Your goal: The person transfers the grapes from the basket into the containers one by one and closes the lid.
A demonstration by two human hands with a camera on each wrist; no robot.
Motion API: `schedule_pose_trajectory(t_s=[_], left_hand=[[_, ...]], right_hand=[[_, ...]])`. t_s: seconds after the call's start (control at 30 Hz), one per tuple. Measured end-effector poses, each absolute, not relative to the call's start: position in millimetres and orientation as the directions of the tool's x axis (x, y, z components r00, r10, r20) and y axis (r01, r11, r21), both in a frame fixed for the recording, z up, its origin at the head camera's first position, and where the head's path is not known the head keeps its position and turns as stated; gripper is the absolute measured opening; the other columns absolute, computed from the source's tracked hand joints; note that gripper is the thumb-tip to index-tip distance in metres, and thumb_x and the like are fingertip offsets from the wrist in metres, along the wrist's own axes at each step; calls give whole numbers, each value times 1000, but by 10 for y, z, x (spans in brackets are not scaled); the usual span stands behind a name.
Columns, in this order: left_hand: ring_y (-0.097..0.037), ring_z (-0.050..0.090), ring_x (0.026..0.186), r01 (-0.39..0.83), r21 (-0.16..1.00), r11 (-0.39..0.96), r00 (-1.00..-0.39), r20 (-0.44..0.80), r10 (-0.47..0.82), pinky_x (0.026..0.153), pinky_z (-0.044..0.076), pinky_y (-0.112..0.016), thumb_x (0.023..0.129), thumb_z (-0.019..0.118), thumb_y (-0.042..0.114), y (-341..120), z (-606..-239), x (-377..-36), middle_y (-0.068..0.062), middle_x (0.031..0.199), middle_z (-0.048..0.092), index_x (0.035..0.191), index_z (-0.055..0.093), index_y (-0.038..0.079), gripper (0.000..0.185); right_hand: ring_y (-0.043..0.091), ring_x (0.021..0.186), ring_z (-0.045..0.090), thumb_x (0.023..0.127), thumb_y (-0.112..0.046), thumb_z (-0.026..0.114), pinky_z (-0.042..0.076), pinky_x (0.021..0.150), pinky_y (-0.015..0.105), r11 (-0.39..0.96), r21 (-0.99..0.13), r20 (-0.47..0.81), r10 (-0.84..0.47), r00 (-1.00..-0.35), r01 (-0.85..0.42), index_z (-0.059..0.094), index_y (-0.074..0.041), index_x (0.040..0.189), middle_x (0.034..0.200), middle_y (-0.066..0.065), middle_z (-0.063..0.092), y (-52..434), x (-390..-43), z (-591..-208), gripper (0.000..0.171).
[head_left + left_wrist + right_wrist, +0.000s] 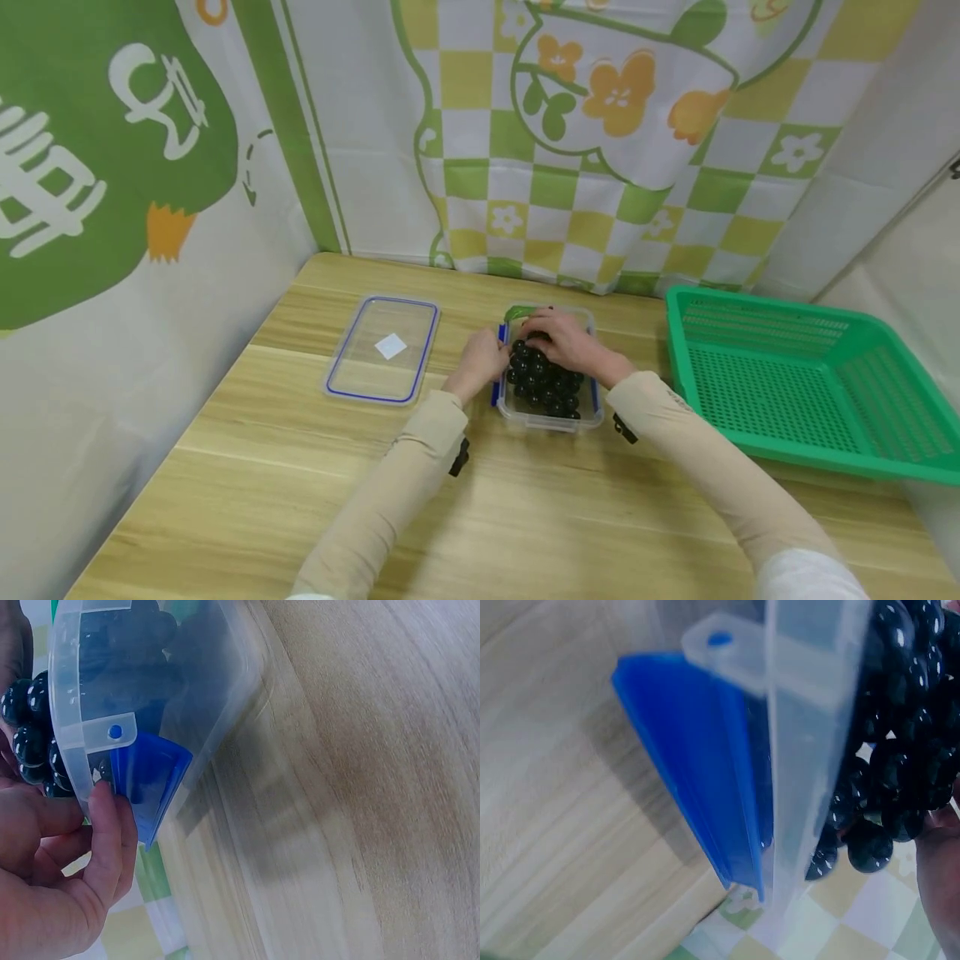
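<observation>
A clear plastic container (550, 423) with blue side latches stands on the table, holding a bunch of dark, glossy grapes (545, 385). My left hand (480, 362) is at its left side; in the left wrist view the fingers (109, 840) lie against the outer wall by a blue latch (154, 780), and the thumb is at the rim. My right hand (566, 340) reaches over the container from the right, its fingers curled on the far end of the bunch. The right wrist view shows its thumb (939, 877) alongside the grapes (900, 772). Something green (519, 312) shows at the container's back left corner.
The container's lid (367, 354), with a blue seal and a white square label, lies flat to the left. A large green perforated basket (772, 392) stands at the right. A patterned curtain (465, 208) hangs behind the wooden table (517, 517).
</observation>
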State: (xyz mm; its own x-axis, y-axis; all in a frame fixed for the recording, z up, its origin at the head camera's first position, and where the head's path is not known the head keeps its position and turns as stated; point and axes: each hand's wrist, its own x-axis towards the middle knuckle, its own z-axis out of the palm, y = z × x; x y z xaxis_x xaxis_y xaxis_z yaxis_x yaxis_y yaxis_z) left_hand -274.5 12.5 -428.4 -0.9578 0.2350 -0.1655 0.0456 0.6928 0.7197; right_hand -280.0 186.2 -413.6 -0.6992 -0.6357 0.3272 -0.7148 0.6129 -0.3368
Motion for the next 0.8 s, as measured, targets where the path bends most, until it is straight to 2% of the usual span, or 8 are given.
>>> schedule_pose_trajectory(t_s=[0.13, 0.33, 0.63, 0.8], left_hand=[[-9, 51, 44, 23, 726, 688, -954, -190, 233, 40, 40, -16, 96, 51, 18, 114, -4267, -2737, 1, 50, 52, 51, 44, 14, 46], [-10, 50, 44, 5, 727, 686, -952, -207, 226, 39, 38, -16, 96, 50, 16, 110, -4255, -2721, 1, 50, 52, 52, 43, 13, 45], [-9, 50, 43, 24, 720, 694, -956, -186, 227, 39, 37, -16, 96, 52, 19, 135, -4270, -2722, 1, 49, 52, 52, 47, 13, 45], [-10, 51, 45, -4, 729, 684, -954, -208, 216, 40, 39, -17, 96, 53, 20, 128, -4255, -2718, 0, 52, 53, 54, 47, 12, 44]], right_hand=[[27, 93, 64, 83, 2, 66, 54, 84, 41, 602, -358, 327, -635, -700, -714, 69, -3, 98, 99, 12, 67, 1859, -2806, -4168, 16], [29, 96, 64, 86, -2, 66, 53, 86, 43, 607, -376, 301, -635, -711, -701, 68, -3, 102, 102, 13, 67, 1863, -2774, -4182, 16], [30, 99, 63, 88, -10, 65, 51, 89, 45, 664, -440, 322, -511, -797, -604, 66, 0, 106, 105, 15, 67, 1914, -2704, -4173, 20], [31, 99, 63, 91, -13, 62, 51, 88, 45, 694, -464, 334, -439, -834, -551, 66, 1, 107, 105, 16, 67, 1958, -2668, -4156, 21]])
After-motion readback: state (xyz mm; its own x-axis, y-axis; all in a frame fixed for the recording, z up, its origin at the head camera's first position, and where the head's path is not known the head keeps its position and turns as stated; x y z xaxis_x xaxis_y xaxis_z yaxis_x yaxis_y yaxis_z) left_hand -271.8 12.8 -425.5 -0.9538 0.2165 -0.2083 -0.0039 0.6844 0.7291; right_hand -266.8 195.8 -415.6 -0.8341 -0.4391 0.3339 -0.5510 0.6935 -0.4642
